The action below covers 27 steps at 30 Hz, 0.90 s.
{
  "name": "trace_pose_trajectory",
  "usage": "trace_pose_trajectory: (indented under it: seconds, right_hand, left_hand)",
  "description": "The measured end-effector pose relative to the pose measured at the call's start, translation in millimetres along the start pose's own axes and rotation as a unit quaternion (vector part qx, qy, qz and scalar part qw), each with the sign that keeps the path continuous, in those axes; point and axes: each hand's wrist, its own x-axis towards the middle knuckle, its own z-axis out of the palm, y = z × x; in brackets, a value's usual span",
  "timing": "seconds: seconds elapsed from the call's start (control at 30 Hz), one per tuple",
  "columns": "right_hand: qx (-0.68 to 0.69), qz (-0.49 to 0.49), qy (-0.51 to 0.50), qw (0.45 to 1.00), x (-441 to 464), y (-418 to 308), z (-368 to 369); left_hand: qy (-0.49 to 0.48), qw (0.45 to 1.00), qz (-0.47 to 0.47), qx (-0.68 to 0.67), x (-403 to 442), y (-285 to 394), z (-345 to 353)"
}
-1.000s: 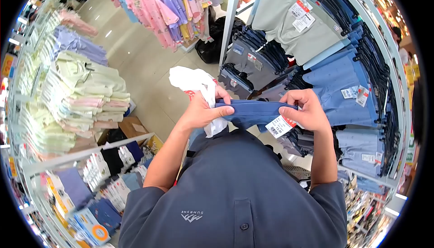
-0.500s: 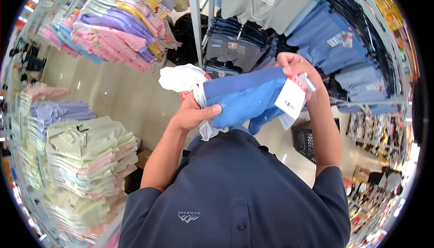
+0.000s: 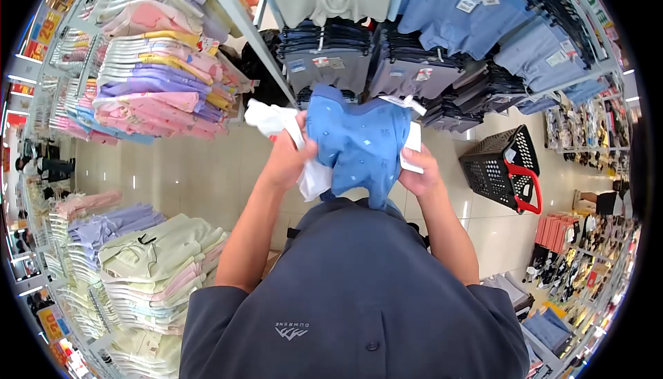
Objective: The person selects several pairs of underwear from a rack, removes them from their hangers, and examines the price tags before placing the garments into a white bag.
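Blue boxer briefs (image 3: pixel 362 141) with a small light pattern are spread between my two hands, in front of my chest. My left hand (image 3: pixel 289 154) is closed on their left edge, and it also grips a crumpled white plastic bag (image 3: pixel 271 118) that hangs on both sides of the fingers. At the opposite edge my right hand (image 3: pixel 420 172) is closed on the briefs beside a white price tag (image 3: pixel 412 148). A whitish clip-like piece (image 3: pixel 407 104) sticks out at their upper right corner.
Ahead stands a rack of hanging blue and grey garments (image 3: pixel 469 6). Pink and purple clothes (image 3: pixel 159 96) hang at the left, with pale green shirts (image 3: pixel 159 255) below them. A black shopping basket (image 3: pixel 494 165) with a red handle stands on the floor at the right.
My right hand has come down and left from the briefs' upper corner to their right edge. The briefs now face me more fully. The view has shifted, showing more of the basket.
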Motion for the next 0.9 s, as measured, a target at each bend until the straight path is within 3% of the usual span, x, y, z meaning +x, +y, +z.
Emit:
trace_pose_trajectory:
  seconds: [0.07, 0.17, 0.23, 0.33, 0.4, 0.47, 0.53, 0.57, 0.67, 0.7, 0.77, 0.83, 0.9]
  right_hand:
    - [0.009, 0.013, 0.048, 0.999, 1, -14, -6]
    - [0.075, 0.007, 0.008, 0.997, -10, -39, -33]
    - [0.09, -0.014, -0.001, 0.996, -26, -48, -47]
    - [0.058, -0.04, -0.135, 0.988, -45, -60, -63]
    - [0.081, -0.067, -0.137, 0.985, -53, -64, -64]
    - [0.107, -0.096, -0.136, 0.98, -61, -74, -69]
    - [-0.099, -0.069, 0.005, 0.993, -73, -85, -77]
    - [-0.093, -0.069, 0.009, 0.993, -77, -88, -81]
    - [-0.142, -0.063, 0.154, 0.976, -84, -96, -95]
    - [-0.14, -0.063, 0.158, 0.975, -88, -99, -94]
    - [-0.146, -0.126, 0.214, 0.958, -97, -113, -86]
    - [-0.157, -0.144, 0.177, 0.961, -107, -127, -82]
    - [-0.169, -0.166, 0.139, 0.961, -112, -133, -85]
  left_hand:
    - [-0.031, 0.99, -0.01, 0.135, 4, -12, 13]
    - [0.005, 0.994, -0.043, 0.102, 13, -32, 31]
    - [0.024, 0.996, -0.03, 0.084, 19, -37, 49]
    - [0.061, 0.995, 0.015, 0.073, 31, -46, 74]
    - [0.087, 0.994, 0.011, 0.065, 40, -56, 85]
    - [0.111, 0.992, 0.003, 0.059, 47, -63, 100]
    - [0.136, 0.99, 0.014, 0.019, 51, -69, 121]
    - [0.137, 0.99, 0.007, 0.022, 53, -74, 127]
    - [0.041, 0.998, -0.017, 0.053, 59, -85, 141]
    - [0.04, 0.998, -0.021, 0.054, 60, -88, 143]
    - [-0.058, 0.982, -0.063, 0.166, 62, -95, 147]
    - [-0.045, 0.974, -0.089, 0.202, 61, -101, 162]
    - [-0.1, 0.948, -0.129, 0.273, 66, -112, 164]
